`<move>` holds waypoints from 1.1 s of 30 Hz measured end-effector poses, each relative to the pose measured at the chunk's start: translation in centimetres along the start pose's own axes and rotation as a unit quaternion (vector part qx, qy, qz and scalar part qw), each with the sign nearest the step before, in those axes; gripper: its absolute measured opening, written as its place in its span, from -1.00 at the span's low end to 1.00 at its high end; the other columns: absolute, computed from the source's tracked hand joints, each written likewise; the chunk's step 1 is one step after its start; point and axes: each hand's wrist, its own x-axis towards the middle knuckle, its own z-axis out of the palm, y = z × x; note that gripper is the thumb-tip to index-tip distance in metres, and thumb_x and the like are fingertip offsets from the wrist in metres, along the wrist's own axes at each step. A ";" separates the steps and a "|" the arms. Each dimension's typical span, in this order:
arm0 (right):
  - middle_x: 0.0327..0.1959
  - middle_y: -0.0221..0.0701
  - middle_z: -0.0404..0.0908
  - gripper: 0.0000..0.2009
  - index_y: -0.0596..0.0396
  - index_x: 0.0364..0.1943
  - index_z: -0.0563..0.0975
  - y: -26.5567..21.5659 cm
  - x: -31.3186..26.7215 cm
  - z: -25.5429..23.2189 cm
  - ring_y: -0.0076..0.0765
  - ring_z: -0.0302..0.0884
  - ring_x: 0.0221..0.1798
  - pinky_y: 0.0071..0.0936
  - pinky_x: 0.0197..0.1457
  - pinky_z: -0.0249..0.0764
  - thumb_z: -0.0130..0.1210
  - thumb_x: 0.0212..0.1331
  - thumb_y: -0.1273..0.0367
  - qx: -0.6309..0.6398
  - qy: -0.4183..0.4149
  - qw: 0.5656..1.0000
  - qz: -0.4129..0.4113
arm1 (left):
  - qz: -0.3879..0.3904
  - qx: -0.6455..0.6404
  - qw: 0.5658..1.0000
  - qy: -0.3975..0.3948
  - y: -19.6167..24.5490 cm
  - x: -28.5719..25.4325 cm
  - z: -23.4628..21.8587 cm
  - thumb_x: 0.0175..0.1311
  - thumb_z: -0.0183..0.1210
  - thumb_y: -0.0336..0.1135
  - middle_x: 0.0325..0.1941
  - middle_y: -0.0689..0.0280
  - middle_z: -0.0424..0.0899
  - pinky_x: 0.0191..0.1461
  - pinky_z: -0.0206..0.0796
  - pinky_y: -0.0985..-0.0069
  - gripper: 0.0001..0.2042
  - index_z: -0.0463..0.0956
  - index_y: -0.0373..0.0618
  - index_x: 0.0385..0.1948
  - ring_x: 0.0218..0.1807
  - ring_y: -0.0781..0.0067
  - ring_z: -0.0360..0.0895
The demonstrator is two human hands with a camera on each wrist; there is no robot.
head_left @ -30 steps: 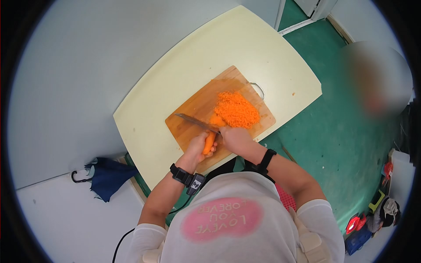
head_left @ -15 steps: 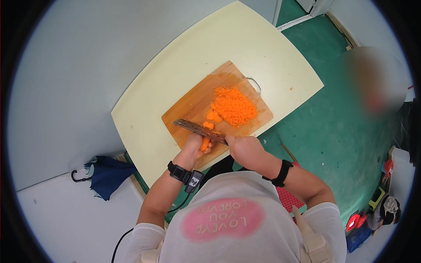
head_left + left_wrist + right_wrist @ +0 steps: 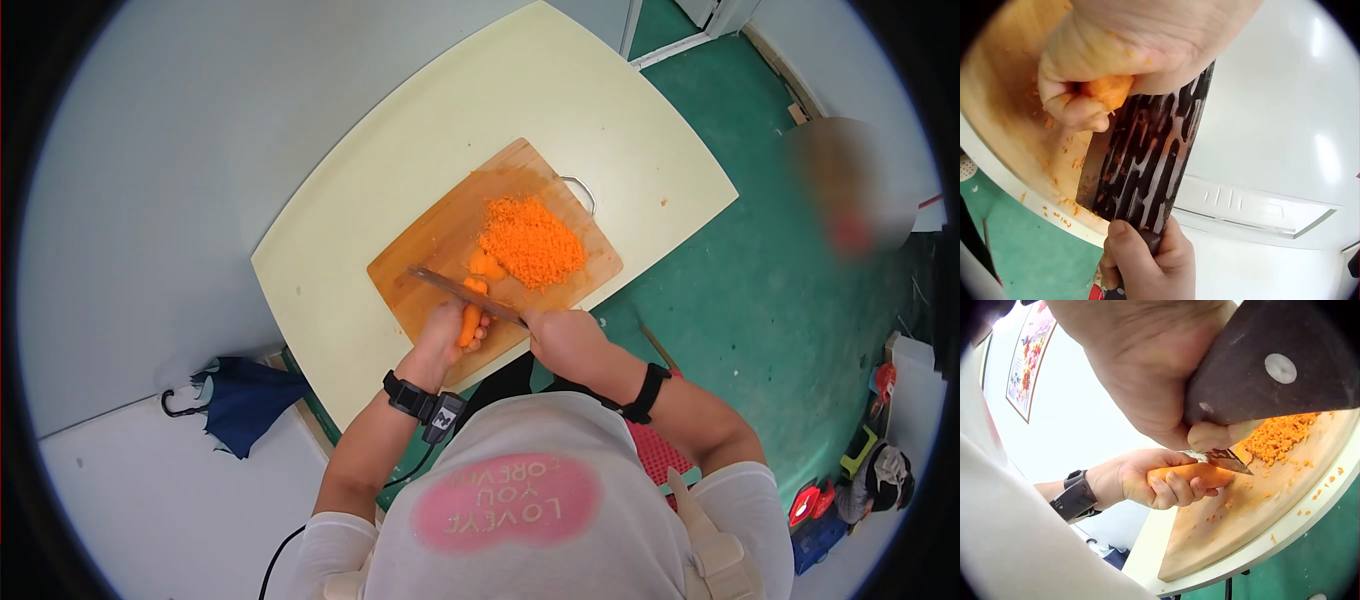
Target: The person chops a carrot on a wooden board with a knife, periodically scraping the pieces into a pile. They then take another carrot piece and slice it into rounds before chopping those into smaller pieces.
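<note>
My left hand (image 3: 440,332) curls round a peeled carrot (image 3: 469,325), whose far end sticks out past the fingers over the cutting board (image 3: 420,235). My right hand (image 3: 568,340) grips the dark handle of a cleaver (image 3: 450,286), and the blade lies across the carrot just beyond the left fingers. In the left wrist view the cleaver blade (image 3: 1147,156) shows dark streaks and orange bits. The right wrist view shows the carrot (image 3: 1191,475) in the left hand (image 3: 1154,478), with the blade edge at its tip. A heap of chopped carrot (image 3: 532,242) and small pieces (image 3: 486,265) lie on the board.
The pale yellow table (image 3: 640,150) extends beyond the board, which has a metal handle (image 3: 583,190). To the left a dark blue umbrella (image 3: 245,405) leans by the wall. A red stool (image 3: 660,455) is beside the person, and a blurred figure (image 3: 850,190) is at the right.
Compared with a second ago, my right hand has moved a little right with the cleaver. Since half a second ago the blade has tilted, showing less of its face. The left hand keeps its grip.
</note>
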 end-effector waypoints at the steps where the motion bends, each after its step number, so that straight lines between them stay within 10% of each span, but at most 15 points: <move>1: -0.67 -0.17 0.54 -0.93 0.15 -0.41 0.44 -0.4 -0.2 -0.4 -0.03 0.56 -0.59 -0.18 -0.52 0.48 -0.03 0.05 0.45 -0.008 -0.006 1.000 0.008 | 0.009 -0.002 1.000 -0.012 -0.1 0.1 -0.1 0.41 -0.20 -0.21 -0.57 0.26 0.48 -0.74 0.11 0.58 -0.77 0.40 -0.10 -0.30 -0.68 0.49 0.36; 33: -0.65 -0.13 0.54 -0.87 0.18 -0.33 0.44 0.0 3.7 2.7 0.00 0.56 -0.58 -0.12 -0.54 0.46 -0.02 0.09 0.42 -0.022 -0.007 1.000 -0.008 | -0.004 0.028 0.999 -0.015 0.3 0.6 -0.5 0.40 -0.21 -0.24 -0.54 0.26 0.49 -0.72 0.13 0.61 -0.76 0.43 -0.14 -0.25 -0.66 0.51 0.37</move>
